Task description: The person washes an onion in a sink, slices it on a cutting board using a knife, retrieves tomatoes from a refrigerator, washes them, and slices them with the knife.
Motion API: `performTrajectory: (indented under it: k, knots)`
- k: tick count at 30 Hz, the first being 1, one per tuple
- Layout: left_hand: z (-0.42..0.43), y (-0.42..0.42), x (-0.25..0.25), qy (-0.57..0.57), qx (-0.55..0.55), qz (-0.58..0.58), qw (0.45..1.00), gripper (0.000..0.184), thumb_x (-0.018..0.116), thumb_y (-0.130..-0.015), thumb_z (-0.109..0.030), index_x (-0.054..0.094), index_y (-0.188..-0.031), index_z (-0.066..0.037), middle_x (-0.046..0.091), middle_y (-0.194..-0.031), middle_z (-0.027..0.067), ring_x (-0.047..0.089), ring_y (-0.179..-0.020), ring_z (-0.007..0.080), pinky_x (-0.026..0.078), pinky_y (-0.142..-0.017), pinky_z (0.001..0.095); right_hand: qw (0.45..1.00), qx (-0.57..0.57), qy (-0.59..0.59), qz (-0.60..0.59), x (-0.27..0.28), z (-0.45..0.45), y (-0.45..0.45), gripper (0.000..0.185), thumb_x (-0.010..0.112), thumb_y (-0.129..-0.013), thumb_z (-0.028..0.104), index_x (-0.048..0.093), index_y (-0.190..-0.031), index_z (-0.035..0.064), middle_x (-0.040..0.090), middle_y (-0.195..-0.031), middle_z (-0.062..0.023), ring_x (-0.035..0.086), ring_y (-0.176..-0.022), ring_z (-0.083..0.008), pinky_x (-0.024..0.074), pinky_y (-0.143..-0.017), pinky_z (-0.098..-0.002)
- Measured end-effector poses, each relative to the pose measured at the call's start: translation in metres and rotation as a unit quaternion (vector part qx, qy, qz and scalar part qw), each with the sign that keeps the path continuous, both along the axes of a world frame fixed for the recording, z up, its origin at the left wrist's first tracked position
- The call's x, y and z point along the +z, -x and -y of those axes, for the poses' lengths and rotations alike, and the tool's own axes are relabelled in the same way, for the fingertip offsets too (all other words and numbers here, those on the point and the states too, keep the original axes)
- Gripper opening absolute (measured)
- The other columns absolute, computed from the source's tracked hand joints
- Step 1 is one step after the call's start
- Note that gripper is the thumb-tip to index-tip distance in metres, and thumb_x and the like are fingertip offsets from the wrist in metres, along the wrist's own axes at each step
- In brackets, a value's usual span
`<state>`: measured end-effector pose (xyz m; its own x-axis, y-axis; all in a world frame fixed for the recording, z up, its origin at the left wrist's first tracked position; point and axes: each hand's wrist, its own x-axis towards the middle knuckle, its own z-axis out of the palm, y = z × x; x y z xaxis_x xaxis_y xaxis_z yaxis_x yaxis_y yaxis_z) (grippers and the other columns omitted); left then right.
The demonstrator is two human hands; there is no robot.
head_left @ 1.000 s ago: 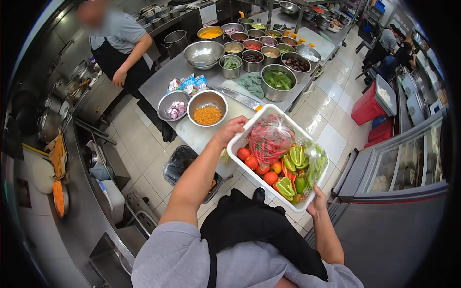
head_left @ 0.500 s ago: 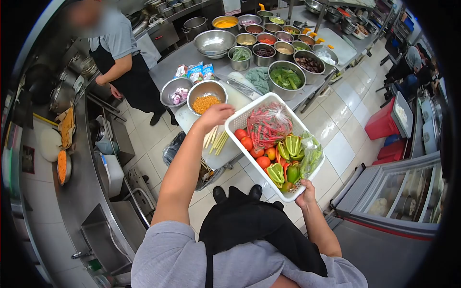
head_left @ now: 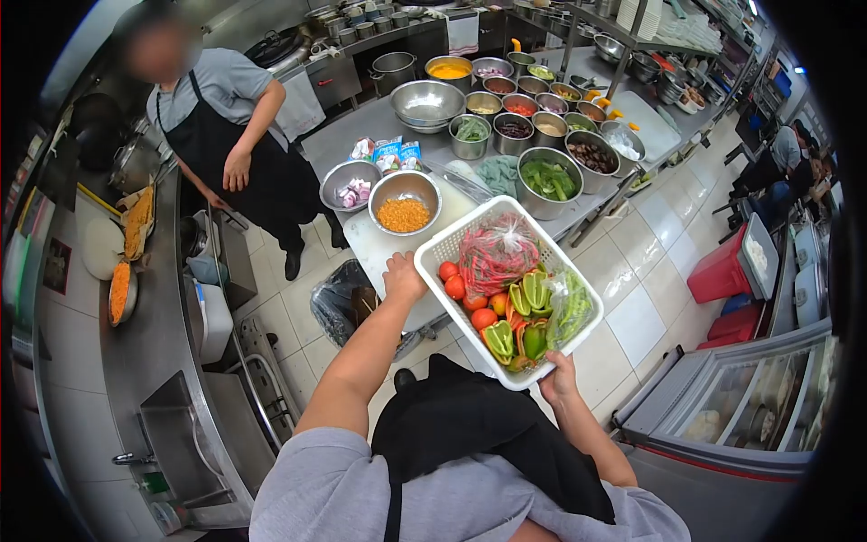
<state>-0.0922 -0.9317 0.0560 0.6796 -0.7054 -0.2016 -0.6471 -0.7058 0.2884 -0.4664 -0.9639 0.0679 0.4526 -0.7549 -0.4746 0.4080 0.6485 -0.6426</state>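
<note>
A white perforated plastic basket point(head_left: 439, 287) is tilted in front of me. It holds tomatoes point(head_left: 454, 287), cut green peppers point(head_left: 535, 291), a clear bag of red chillies point(head_left: 495, 256) and a bag of green vegetables point(head_left: 569, 307). My right hand point(head_left: 560, 378) grips its near right corner. My left hand point(head_left: 405, 278), fingers curled, is at the basket's left rim over the white cutting board point(head_left: 368, 242); what it holds, if anything, is hidden. Just beyond it stands a steel bowl of chopped orange food point(head_left: 404, 214), beside a bowl of cut onion point(head_left: 352, 191).
Steel pots of ingredients point(head_left: 515, 126) crowd the counter ahead. A co-worker in a black apron point(head_left: 244, 167) stands at the left. A bin lined with a dark bag point(head_left: 348, 303) is below the board. A glass-topped fridge point(head_left: 750, 397) stands right, a sink point(head_left: 185, 434) left.
My left hand has drawn back from above the board to the basket's left rim. The pale stalks on the board are out of sight. The co-worker has turned and raised an arm.
</note>
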Motion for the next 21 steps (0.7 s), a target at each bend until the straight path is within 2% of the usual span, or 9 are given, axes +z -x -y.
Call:
performTrajectory:
  k: [2, 4, 6, 8, 9, 11, 15, 21]
  knots:
    - [-0.001, 0.005, -0.002, 0.016, -0.003, 0.016, 1.000, 0.056, 0.069, -0.084, -0.033, 0.051, -0.130, -0.007, 0.050, -0.125, 0.0175, 0.049, -0.120, 0.0363, 0.048, -0.094, 0.0524, 1.000, 0.003, 0.010, -0.003, 0.007, -0.004, -0.001, 0.077, 0.058, -0.078, 0.006, 0.029, -0.149, 0.0110, 0.048, -0.141, -0.0161, 0.049, -0.130, -0.0375, 0.0421, -0.110, -0.0564]
    - [0.001, 0.007, -0.001, 0.040, 0.051, -0.046, 0.997, 0.070, 0.076, -0.077, -0.037, 0.048, -0.134, -0.007, 0.049, -0.123, 0.0198, 0.052, -0.117, 0.0399, 0.051, -0.095, 0.0501, 1.000, 0.008, 0.014, 0.006, 0.003, -0.001, -0.001, 0.078, 0.059, -0.077, 0.005, 0.028, -0.149, 0.0123, 0.047, -0.141, -0.0157, 0.049, -0.131, -0.0375, 0.0427, -0.109, -0.0566]
    - [0.000, 0.000, -0.023, 0.052, 0.028, -0.006, 0.998, 0.069, 0.076, -0.077, -0.036, 0.047, -0.134, -0.008, 0.050, -0.121, 0.0181, 0.053, -0.115, 0.0397, 0.052, -0.094, 0.0496, 1.000, 0.007, 0.011, 0.028, 0.005, 0.002, -0.003, 0.080, 0.061, -0.079, 0.001, 0.024, -0.149, 0.0126, 0.046, -0.141, -0.0160, 0.050, -0.129, -0.0374, 0.0460, -0.105, -0.0581]
    - [-0.002, -0.001, -0.023, 0.081, 0.013, -0.009, 0.997, 0.049, 0.063, -0.087, -0.028, 0.048, -0.130, -0.008, 0.051, -0.122, 0.0169, 0.050, -0.118, 0.0361, 0.052, -0.092, 0.0505, 1.000, 0.009, 0.011, 0.017, 0.013, 0.004, -0.002, 0.079, 0.061, -0.078, 0.003, 0.027, -0.149, 0.0121, 0.047, -0.141, -0.0151, 0.050, -0.130, -0.0365, 0.0446, -0.107, -0.0566]
    - [-0.003, -0.002, -0.022, 0.079, 0.013, -0.009, 0.997, 0.049, 0.063, -0.087, -0.028, 0.048, -0.130, -0.008, 0.051, -0.122, 0.0169, 0.050, -0.118, 0.0361, 0.052, -0.092, 0.0505, 1.000, 0.010, 0.011, 0.006, 0.014, 0.004, -0.003, 0.078, 0.062, -0.077, 0.005, 0.030, -0.148, 0.0117, 0.048, -0.141, -0.0141, 0.049, -0.131, -0.0356, 0.0431, -0.109, -0.0550]
    - [-0.006, -0.006, -0.022, 0.069, -0.013, 0.024, 0.997, 0.037, 0.058, -0.091, -0.021, 0.049, -0.124, -0.006, 0.053, -0.117, 0.0193, 0.055, -0.112, 0.0379, 0.054, -0.089, 0.0495, 1.000, 0.010, 0.008, 0.005, 0.009, 0.007, -0.003, 0.077, 0.062, -0.077, 0.005, 0.031, -0.148, 0.0111, 0.048, -0.141, -0.0142, 0.049, -0.131, -0.0353, 0.0423, -0.110, -0.0542]
    - [-0.016, -0.020, -0.024, 0.031, -0.036, 0.046, 0.998, 0.035, 0.058, -0.090, -0.018, 0.048, -0.122, -0.007, 0.053, -0.113, 0.0202, 0.056, -0.110, 0.0400, 0.054, -0.087, 0.0504, 1.000, 0.005, 0.007, 0.003, 0.005, 0.011, 0.002, 0.075, 0.061, -0.077, 0.005, 0.033, -0.147, 0.0093, 0.049, -0.141, -0.0147, 0.049, -0.131, -0.0348, 0.0405, -0.112, -0.0524]
    - [-0.028, -0.044, -0.021, 0.046, -0.078, 0.042, 0.995, 0.028, 0.052, -0.092, -0.013, 0.047, -0.117, -0.001, 0.057, -0.109, 0.0244, 0.059, -0.103, 0.0438, 0.052, -0.089, 0.0528, 0.999, -0.030, 0.009, -0.014, -0.008, 0.007, -0.009, 0.070, 0.062, -0.079, 0.007, 0.037, -0.144, 0.0056, 0.054, -0.135, -0.0160, 0.054, -0.125, -0.0342, 0.0436, -0.110, -0.0503]
